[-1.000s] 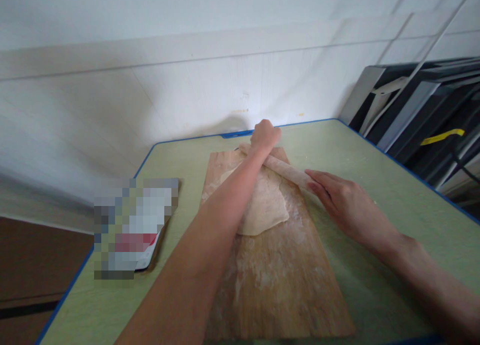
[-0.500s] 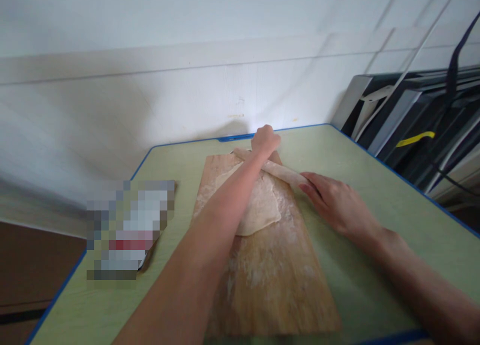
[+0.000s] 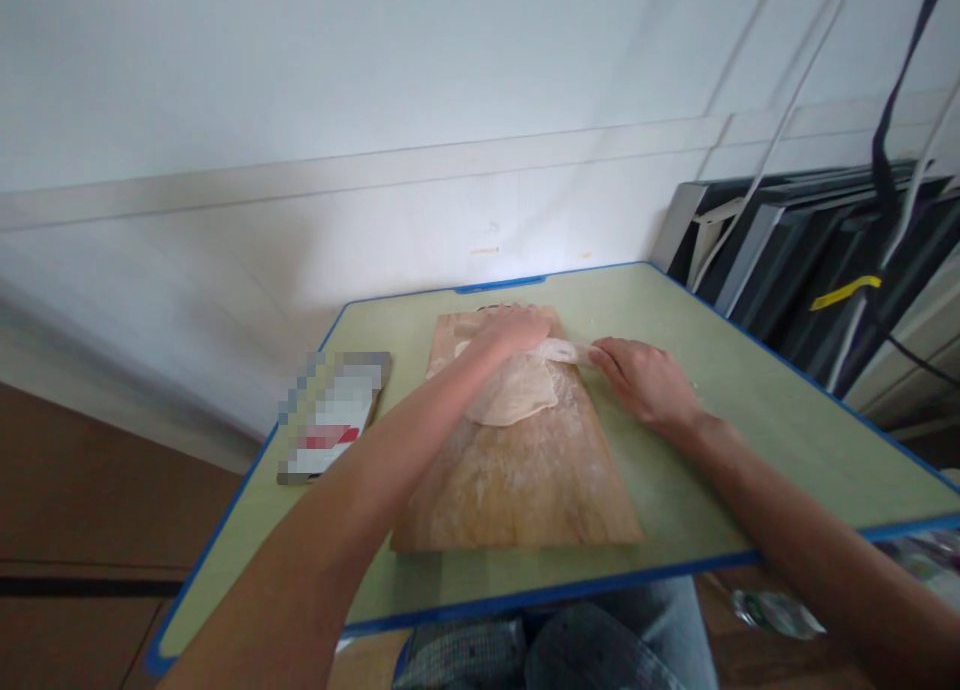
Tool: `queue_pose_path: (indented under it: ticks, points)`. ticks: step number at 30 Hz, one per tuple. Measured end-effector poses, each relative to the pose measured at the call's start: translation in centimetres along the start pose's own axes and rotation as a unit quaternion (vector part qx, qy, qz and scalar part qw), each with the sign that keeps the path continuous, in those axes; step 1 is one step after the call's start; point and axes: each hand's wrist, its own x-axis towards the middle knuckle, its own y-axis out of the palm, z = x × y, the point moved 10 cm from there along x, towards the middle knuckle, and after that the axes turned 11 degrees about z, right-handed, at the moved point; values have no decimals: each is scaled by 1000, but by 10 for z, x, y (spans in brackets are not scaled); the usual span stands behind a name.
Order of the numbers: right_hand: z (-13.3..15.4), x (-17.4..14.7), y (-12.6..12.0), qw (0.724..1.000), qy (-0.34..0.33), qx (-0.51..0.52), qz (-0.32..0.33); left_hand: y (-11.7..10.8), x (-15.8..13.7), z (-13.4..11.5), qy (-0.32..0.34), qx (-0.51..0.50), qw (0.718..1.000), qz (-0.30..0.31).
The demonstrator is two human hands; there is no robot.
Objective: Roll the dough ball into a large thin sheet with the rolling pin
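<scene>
Pixelated object (image 3: pixel 341 410) beside wooden board (image 3: pixel 517 495)

I see soft, cool light on the pale wall (image 3: pixel 420 70); its source is out of view. Thin shadows (image 3: pixel 742 45) slant there at right. The floor (image 3: pixel 82 480) is dim. The left hand (image 3: pixel 514 328) looks slightly blurred, and coarse squares hide the flat object (image 3: pixel 334 415).
</scene>
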Motion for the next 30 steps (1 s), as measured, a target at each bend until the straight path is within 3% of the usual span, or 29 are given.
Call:
queue_pose_path:
  ticks: [7,12,19,30]
  points:
    - [5,0,6,1000,-14,23,10,17,-71,-6,105,68,992,2]
    - [7,14,-3,996,-54,57,-38,29,-110,-9,149,137,979,-21]
    - [7,42,-22,985,-52,112,-122,33,-134,2,139,165,975,-51]
    - [69,112,-10,990,-86,103,-45,42,-150,39,86,40,995,-23]
